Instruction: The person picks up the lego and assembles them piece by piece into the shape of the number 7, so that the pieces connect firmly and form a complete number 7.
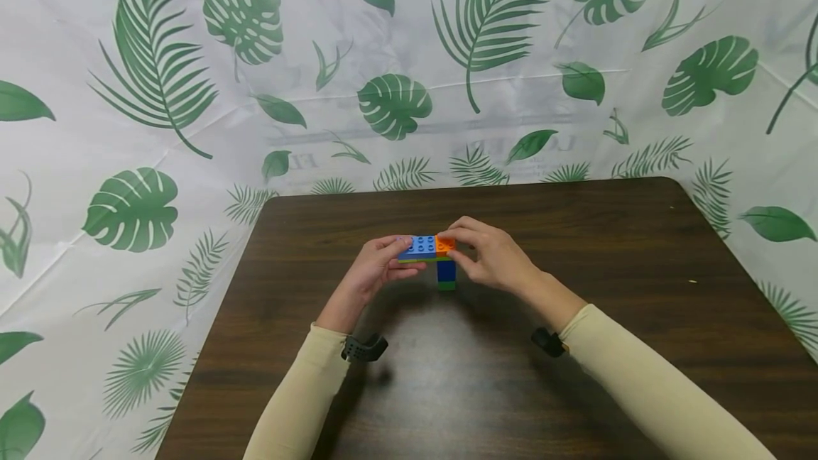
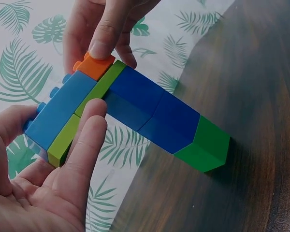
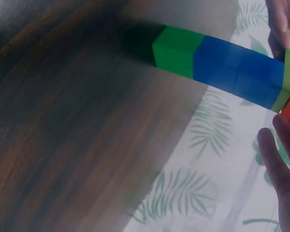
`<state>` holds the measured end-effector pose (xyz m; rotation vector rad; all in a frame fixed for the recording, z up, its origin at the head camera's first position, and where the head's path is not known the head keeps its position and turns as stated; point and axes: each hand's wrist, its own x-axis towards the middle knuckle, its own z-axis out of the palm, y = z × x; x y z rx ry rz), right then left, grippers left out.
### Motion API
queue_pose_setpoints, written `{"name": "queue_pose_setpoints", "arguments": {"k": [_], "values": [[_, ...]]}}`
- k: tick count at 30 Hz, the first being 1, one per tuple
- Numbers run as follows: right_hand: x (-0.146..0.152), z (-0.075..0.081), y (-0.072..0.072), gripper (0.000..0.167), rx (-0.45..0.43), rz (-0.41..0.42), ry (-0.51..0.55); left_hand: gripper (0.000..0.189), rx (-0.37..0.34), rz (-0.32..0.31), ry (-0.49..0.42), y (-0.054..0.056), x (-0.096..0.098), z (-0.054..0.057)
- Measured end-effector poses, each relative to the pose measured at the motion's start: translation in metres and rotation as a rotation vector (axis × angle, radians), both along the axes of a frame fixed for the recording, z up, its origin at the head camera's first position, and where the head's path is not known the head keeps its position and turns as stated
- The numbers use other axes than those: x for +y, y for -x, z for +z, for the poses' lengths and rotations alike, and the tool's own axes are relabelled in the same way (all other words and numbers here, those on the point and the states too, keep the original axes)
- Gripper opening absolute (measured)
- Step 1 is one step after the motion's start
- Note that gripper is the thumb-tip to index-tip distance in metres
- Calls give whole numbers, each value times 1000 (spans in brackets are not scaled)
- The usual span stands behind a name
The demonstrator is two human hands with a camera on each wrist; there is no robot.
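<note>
A tower of toy building bricks stands upright on the table, with a green brick (image 2: 205, 145) at the bottom and two dark blue bricks (image 3: 238, 70) stacked above it. A thin lime green layer (image 2: 67, 139) lies across the top and juts out to the left. On that layer sit a light blue brick (image 1: 419, 247) and, right beside it, an orange brick (image 2: 94, 66). My left hand (image 1: 373, 267) pinches the overhanging end, thumb on the light blue brick and fingers underneath. With thumb and fingers, my right hand (image 1: 495, 255) pinches the orange brick above the column.
The bricks stand toward the back of a dark wood-grain table (image 1: 447, 389). Behind it hangs a white sheet (image 1: 332, 13) printed with green leaves. Each wrist wears a black strap device, the left one (image 1: 364, 348) just below the sleeve's cuff.
</note>
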<state>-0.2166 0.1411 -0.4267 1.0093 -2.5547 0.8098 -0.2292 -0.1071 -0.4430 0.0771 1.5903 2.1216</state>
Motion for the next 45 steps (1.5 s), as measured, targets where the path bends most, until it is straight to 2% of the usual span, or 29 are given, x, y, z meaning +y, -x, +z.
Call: {"name": "queue_pose_setpoints", "arguments": {"k": [11, 17, 24, 28, 34, 36, 41, 45], "values": [[2, -5, 0, 32, -46, 3, 34, 45, -6, -8, -7, 2, -1, 0], [3, -10, 1, 34, -56, 15, 65, 37, -22, 9, -29, 2, 0, -1], [4, -14, 2, 36, -43, 51, 113, 37, -13, 13, 9, 0, -1, 0], [4, -15, 2, 36, -52, 52, 112, 39, 47, 26, 65, -1, -3, -1], [6, -16, 3, 39, -110, 61, 128, 37, 212, 139, 131, -6, -9, -4], [6, -16, 3, 41, -137, 72, 148, 37, 264, 159, 148, -8, -11, -5], [8, -15, 4, 45, -176, 73, 170, 41, 357, 142, 153, -7, -15, -9], [10, -15, 7, 45, -253, 20, 209, 40, 380, 143, 120, -7, -14, -10]]}}
